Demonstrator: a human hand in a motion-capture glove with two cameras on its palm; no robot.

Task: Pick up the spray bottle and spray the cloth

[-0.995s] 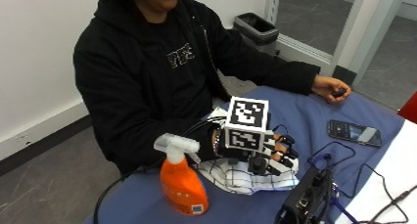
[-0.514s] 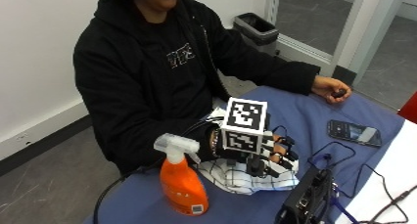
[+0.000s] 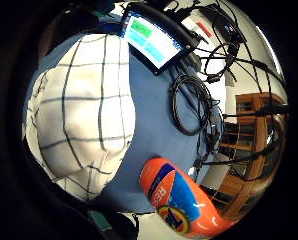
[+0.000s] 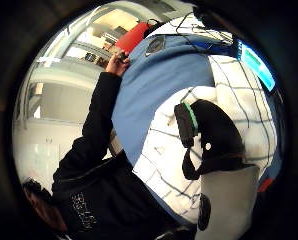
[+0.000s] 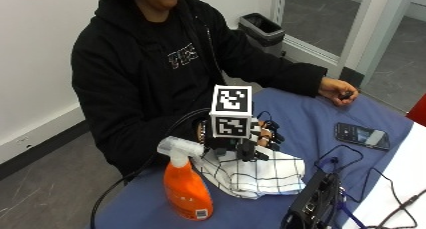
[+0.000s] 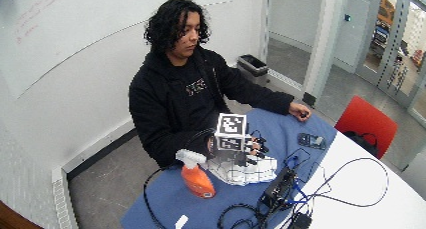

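– Where's the gloved right hand [image 5: 256, 141]?
– Over the checked cloth [image 5: 256, 174], fingers loosely spread, gripping nothing.
– And the bottle?
– One orange spray bottle [image 5: 185, 181] stands upright on the blue table [image 5: 313, 124] just beside the single cloth. One phone [image 5: 361, 135] lies well apart.

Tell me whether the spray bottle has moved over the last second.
No. In the outside view the spray bottle stands upright in the same spot on the blue table, beside the checked cloth, as before.
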